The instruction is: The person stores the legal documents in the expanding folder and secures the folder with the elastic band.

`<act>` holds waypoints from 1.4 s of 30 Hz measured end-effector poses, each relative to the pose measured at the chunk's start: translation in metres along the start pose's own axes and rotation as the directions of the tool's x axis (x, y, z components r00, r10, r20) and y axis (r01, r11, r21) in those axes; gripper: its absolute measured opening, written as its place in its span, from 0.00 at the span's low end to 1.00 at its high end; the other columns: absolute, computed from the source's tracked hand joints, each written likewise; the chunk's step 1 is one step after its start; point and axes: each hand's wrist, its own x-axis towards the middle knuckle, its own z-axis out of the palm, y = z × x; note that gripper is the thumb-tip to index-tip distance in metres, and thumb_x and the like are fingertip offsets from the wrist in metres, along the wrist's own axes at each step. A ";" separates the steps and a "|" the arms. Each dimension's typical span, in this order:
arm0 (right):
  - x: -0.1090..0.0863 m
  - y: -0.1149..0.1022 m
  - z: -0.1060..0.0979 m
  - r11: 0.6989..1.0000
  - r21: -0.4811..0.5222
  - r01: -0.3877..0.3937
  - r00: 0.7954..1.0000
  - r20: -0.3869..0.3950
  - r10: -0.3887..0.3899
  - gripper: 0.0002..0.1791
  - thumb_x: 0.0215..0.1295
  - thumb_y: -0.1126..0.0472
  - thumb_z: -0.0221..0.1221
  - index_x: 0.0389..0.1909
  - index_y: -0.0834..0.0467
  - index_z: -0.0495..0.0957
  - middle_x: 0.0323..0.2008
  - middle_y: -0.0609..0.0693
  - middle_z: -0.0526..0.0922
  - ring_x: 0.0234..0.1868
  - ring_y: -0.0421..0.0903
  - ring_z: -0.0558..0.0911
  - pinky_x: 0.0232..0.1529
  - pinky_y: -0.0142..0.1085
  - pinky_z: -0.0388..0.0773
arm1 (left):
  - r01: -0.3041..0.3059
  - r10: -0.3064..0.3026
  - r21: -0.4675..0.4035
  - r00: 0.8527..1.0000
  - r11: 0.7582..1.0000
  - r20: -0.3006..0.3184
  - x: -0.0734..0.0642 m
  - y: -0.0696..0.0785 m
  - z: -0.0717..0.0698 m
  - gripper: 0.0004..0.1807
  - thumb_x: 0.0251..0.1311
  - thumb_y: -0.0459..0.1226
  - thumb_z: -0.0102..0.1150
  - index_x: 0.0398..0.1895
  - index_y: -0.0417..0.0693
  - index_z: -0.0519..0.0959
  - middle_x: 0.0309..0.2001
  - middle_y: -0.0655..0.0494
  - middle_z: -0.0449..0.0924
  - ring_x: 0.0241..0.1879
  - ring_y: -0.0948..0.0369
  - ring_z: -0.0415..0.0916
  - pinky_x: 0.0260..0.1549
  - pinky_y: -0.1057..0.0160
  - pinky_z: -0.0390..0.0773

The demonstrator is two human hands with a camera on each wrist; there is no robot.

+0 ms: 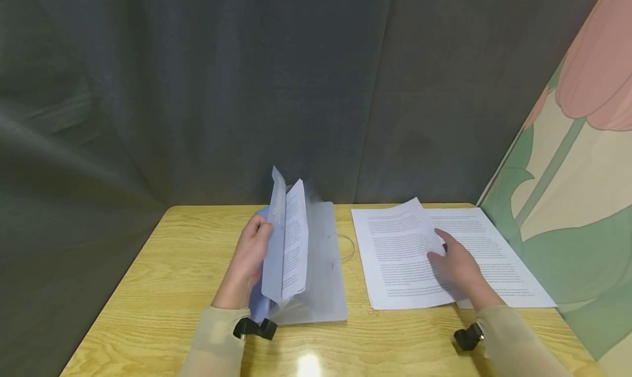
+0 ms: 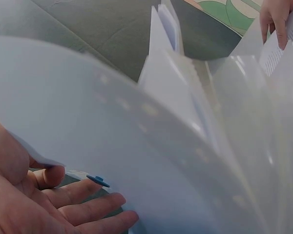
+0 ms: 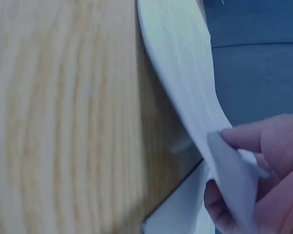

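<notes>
Folder (image 1: pixel 321 273) in left hand (image 1: pixel 250 249), paper (image 1: pixel 402 256) in right hand (image 1: pixel 458 262), button (image 2: pixel 98 181) left-wrist view only.

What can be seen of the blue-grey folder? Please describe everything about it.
The folder looks like thin, flexible translucent plastic, pale blue to greyish. It rests partly open on the table, one cover raised with pale markings near its top, a greyish part flat to the right. Printed sheets stand inside. The left wrist view shows clear inner leaves and a small blue button-like piece. The left grip holds the raised cover's left side.
</notes>
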 end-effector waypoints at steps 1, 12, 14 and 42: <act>0.000 0.000 -0.001 1.000 0.011 0.001 1.000 0.012 -0.002 0.42 0.82 0.58 0.57 0.87 0.66 0.49 0.77 0.81 0.60 0.76 0.81 0.63 0.72 0.73 0.62 | 0.003 -0.003 0.000 1.000 1.000 0.001 0.000 0.000 0.000 0.07 0.80 0.35 0.43 0.39 0.46 0.64 0.39 0.48 0.61 0.40 0.53 0.64 0.38 0.58 0.62; -0.009 -0.005 -0.004 0.997 0.073 0.026 0.999 0.036 -0.029 0.46 0.85 0.52 0.58 0.90 0.58 0.43 0.81 0.78 0.55 0.77 0.81 0.63 0.69 0.73 0.67 | 0.025 -0.025 0.004 1.000 1.000 0.012 0.000 -0.001 0.000 0.06 0.81 0.36 0.43 0.40 0.45 0.65 0.40 0.48 0.62 0.42 0.52 0.64 0.39 0.57 0.62; -0.010 -0.005 -0.004 0.996 0.087 0.037 0.999 0.021 -0.039 0.46 0.85 0.52 0.58 0.91 0.57 0.42 0.82 0.77 0.54 0.76 0.81 0.63 0.68 0.72 0.69 | 0.022 -0.022 0.006 1.000 1.000 0.010 0.001 -0.001 0.000 0.07 0.81 0.36 0.43 0.40 0.45 0.65 0.40 0.48 0.62 0.42 0.52 0.65 0.39 0.57 0.62; -0.039 -0.029 -0.023 0.955 0.262 0.137 0.989 -0.094 -0.116 0.47 0.87 0.40 0.53 0.92 0.50 0.38 0.79 0.74 0.64 0.63 0.68 0.84 0.53 0.46 0.84 | 0.015 -0.015 -0.007 1.000 1.000 0.008 0.000 0.000 -0.001 0.08 0.81 0.36 0.43 0.39 0.46 0.64 0.38 0.49 0.61 0.38 0.53 0.64 0.35 0.60 0.62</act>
